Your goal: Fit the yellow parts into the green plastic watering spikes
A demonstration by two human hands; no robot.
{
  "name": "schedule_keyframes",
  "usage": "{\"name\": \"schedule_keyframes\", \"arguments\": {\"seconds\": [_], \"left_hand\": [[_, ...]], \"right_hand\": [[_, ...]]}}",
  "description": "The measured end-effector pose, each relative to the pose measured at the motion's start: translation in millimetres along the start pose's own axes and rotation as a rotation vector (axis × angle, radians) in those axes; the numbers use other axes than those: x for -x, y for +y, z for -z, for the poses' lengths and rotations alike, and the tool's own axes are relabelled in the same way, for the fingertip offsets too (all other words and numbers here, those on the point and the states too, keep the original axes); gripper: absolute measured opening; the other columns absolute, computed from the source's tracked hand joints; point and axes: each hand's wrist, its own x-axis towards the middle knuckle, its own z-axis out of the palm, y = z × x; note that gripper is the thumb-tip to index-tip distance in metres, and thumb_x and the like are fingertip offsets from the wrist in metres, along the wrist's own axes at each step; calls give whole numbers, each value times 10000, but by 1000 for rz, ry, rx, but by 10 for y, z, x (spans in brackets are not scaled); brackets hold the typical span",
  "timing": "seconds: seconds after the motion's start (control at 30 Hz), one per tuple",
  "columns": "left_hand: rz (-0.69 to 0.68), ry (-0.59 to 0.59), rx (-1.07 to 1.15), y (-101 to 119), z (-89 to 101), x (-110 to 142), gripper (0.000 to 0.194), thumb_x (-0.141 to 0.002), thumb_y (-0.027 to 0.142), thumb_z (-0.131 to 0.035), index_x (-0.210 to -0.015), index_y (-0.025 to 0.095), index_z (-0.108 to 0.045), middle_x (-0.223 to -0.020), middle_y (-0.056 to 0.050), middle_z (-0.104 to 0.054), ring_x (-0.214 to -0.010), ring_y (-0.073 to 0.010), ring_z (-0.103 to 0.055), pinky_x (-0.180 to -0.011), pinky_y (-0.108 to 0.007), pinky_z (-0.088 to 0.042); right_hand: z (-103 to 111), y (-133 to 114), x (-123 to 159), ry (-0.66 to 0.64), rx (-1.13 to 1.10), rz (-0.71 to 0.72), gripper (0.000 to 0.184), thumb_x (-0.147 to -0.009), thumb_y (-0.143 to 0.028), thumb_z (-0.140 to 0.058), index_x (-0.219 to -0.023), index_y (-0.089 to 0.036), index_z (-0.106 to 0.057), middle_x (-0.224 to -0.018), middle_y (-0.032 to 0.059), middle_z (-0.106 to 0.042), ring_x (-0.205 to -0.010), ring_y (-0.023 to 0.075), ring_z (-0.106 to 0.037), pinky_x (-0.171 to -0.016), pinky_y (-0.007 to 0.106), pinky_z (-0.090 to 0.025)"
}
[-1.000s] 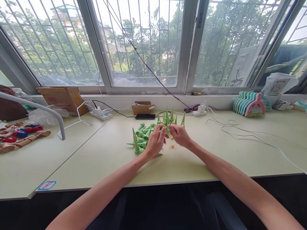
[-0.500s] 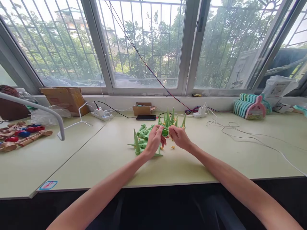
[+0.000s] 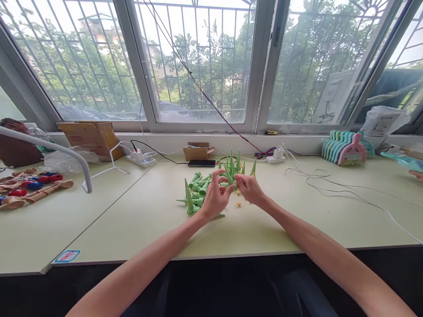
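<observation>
A green plastic spike (image 3: 229,178), cone-shaped, is tilted with its tip up and to the left. My right hand (image 3: 250,189) is closed around its lower end, which the fingers partly hide. Just left of it, my left hand (image 3: 214,199) has its thumb and forefinger spread apart around the cone, seemingly without gripping. More green spikes (image 3: 189,204) lie in a pile beside and behind my left hand, some standing upright. Further upright spikes (image 3: 238,159) stand behind my hands. A small yellow part (image 3: 237,204) lies on the table below my right hand, with others partly hidden nearby.
Behind the spikes are a phone (image 3: 201,163) and a small open carton (image 3: 198,152). Power strips (image 3: 141,159) and loose white cables (image 3: 343,187) lie around. Wooden toys (image 3: 42,187) are at left, pastel hangers (image 3: 343,147) at right. Another person's hand (image 3: 417,175) shows at the right edge.
The held spike has turned from showing its round end to pointing its tip up-left. My left fingers have let go and spread. Another person's hand has appeared at the far right.
</observation>
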Motion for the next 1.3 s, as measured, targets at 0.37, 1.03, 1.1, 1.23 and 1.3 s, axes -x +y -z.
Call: {"name": "schedule_keyframes", "arguments": {"seconds": [0.37, 1.03, 1.1, 1.23, 1.3], "left_hand": [[4, -12, -28, -1, 4, -24, 201, -854, 340, -559, -983, 202, -491, -1015, -37, -599, -437, -27, -470, -403, -181, -395], [-46, -10, -40, 0, -13, -3, 217, -892, 398, -513, -952, 193, -553, -800, -5, -569, -476, -62, -511, -433, -191, -407], [-30, 4, -1, 14, -11, -6, 281, -919, 450, -457, -989, 195, -551, -761, -5, -560, -495, -80, -533, -439, -200, -427], [33, 79, 124, 32, -12, -25, 352, -964, 494, -308, -1047, 206, -491, -691, 17, -528, -482, -94, -531, -463, -226, -456], [71, 129, 138, 31, -13, -39, 335, -959, 502, -318, -1035, 212, -468, -655, 35, -504, -451, -89, -504, -433, -214, -422]], "right_hand": [[-40, 11, 19, -27, -9, 55, 428, -978, -460, -304, -638, -201, -309, -540, -47, -348, -505, 89, -291, -510, 238, -244], [-21, -34, 2, -22, 5, 56, 453, -979, -471, -294, -618, -198, -314, -531, -43, -341, -505, 93, -277, -516, 243, -239], [-27, -47, 4, -1, 10, 42, 443, -978, -464, -300, -626, -198, -341, -540, -38, -383, -503, 93, -309, -523, 239, -257], [-25, -79, 8, 45, -5, 13, 423, -980, -456, -300, -651, -200, -378, -581, -22, -458, -517, 99, -377, -546, 233, -295], [-21, -95, 11, 69, -22, 9, 417, -980, -458, -302, -655, -204, -367, -584, -22, -458, -520, 101, -385, -548, 231, -301]]}}
